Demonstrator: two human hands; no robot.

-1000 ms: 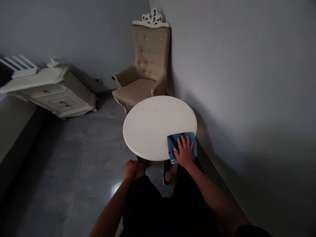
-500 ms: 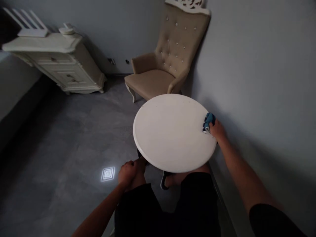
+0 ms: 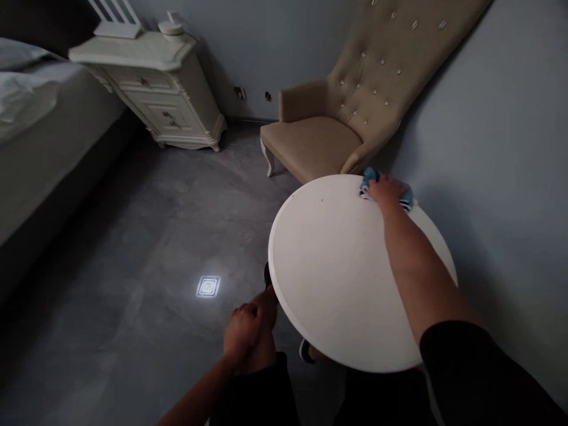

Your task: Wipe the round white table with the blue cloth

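In the head view, a round white table (image 3: 346, 278) stands in front of my legs. My right hand (image 3: 387, 190) presses a folded blue cloth (image 3: 370, 176) with dark and white stripes onto the tabletop, near its far edge. Parts of the cloth stick out on both sides of my fingers. My left hand (image 3: 242, 332) rests on my left knee beside the table's near left edge, its fingers curled into a loose fist with nothing visible in it. A few tiny dark specks dot the far left part of the tabletop.
A tan tufted armchair (image 3: 315, 142) stands just behind the table. On the right is a grey wall (image 3: 510, 148). Back left, a white nightstand (image 3: 186, 112) carries a router (image 3: 118, 28), beside a bed (image 3: 66, 124). A bright square light patch (image 3: 208, 286) lies on the floor.
My right hand has moved the cloth from the tabletop's right edge to its far edge. The view has shifted, so the table appears lower and farther right. My left hand stays on the knee.
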